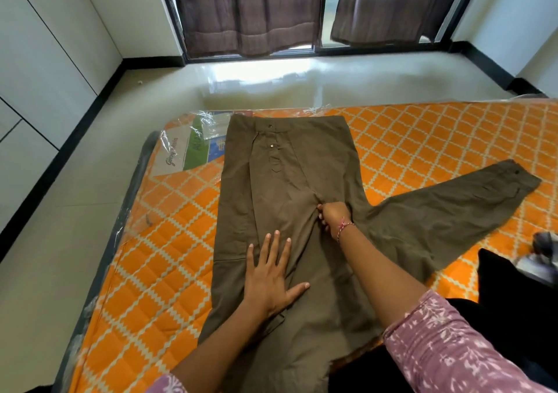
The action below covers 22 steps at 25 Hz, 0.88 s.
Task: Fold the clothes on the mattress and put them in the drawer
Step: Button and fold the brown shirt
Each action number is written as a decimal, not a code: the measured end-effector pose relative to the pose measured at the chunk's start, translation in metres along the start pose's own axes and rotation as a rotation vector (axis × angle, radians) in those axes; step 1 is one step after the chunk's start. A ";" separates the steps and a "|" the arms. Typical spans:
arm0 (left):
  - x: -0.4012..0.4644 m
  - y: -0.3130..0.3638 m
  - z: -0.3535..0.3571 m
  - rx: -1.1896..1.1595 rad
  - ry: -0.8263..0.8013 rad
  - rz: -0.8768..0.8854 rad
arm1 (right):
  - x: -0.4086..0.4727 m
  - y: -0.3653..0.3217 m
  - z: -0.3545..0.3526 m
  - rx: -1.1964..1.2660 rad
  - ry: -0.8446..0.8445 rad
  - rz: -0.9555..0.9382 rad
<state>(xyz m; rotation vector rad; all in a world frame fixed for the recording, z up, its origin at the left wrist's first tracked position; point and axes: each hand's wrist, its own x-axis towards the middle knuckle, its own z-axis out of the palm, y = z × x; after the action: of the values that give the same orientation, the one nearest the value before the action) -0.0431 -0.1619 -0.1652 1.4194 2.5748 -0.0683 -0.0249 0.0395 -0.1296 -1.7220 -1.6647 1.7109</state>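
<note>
Olive-brown trousers [290, 181] lie spread on the orange patterned mattress [157, 257], waistband at the far end. One leg runs toward me; the other leg [453, 208] splays out to the right. My left hand [268, 278] presses flat on the near leg with fingers straight and spread. My right hand [332, 216] pinches a fold of cloth at the crotch seam, fingers curled round it.
The mattress is wrapped in clear plastic with a printed label [193, 148] at its far left corner. Dark clothing [507, 290] lies at the right edge near me. Glossy floor [271, 81] stretches to curtained windows [250, 12]. White cupboard doors [36, 60] line the left wall.
</note>
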 end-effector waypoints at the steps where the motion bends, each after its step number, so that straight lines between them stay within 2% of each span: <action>1: -0.002 -0.001 0.001 0.010 -0.006 0.004 | 0.001 0.001 0.001 0.000 0.040 0.011; 2: -0.003 -0.002 0.001 0.021 -0.004 0.012 | 0.000 0.004 0.004 -0.071 0.115 -0.036; 4: -0.003 -0.002 -0.003 0.049 0.002 0.033 | -0.012 0.014 0.009 -0.366 0.239 -0.282; 6: -0.003 -0.002 -0.007 0.062 -0.013 0.046 | -0.027 0.024 0.008 -0.738 0.151 -0.577; 7: -0.002 0.000 -0.010 0.045 -0.027 0.042 | -0.030 0.026 0.003 -0.821 0.114 -0.659; 9: 0.007 0.012 -0.019 0.017 0.000 0.037 | -0.024 0.027 -0.020 -0.783 0.196 -0.719; 11: 0.026 0.039 -0.029 0.044 0.146 0.129 | -0.015 0.026 -0.053 -0.651 0.367 -0.664; 13: 0.051 0.081 -0.036 0.029 0.261 0.245 | -0.001 0.035 -0.096 -0.625 0.517 -0.484; 15: 0.076 0.118 -0.038 -0.044 0.150 0.316 | 0.013 0.048 -0.139 -0.562 0.629 -0.222; 16: 0.089 0.136 -0.033 -0.048 0.029 0.316 | 0.020 0.054 -0.163 -0.454 0.689 -0.084; 17: 0.098 0.146 -0.023 -0.044 -0.044 0.302 | 0.027 0.057 -0.182 -0.333 0.740 0.033; 19: 0.107 0.158 -0.004 -0.041 -0.054 0.280 | 0.044 0.062 -0.213 -0.102 0.780 0.182; 20: 0.107 0.157 0.004 -0.052 -0.020 0.267 | 0.054 0.059 -0.224 0.060 0.767 0.228; 22: 0.105 0.158 0.012 -0.023 0.151 0.270 | 0.070 0.047 -0.238 0.629 0.610 0.238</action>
<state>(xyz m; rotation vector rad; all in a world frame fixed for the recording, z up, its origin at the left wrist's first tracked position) 0.0369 0.0090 -0.1891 1.8120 2.4601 0.1118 0.1658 0.2042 -0.1308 -1.8730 -0.6019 1.3642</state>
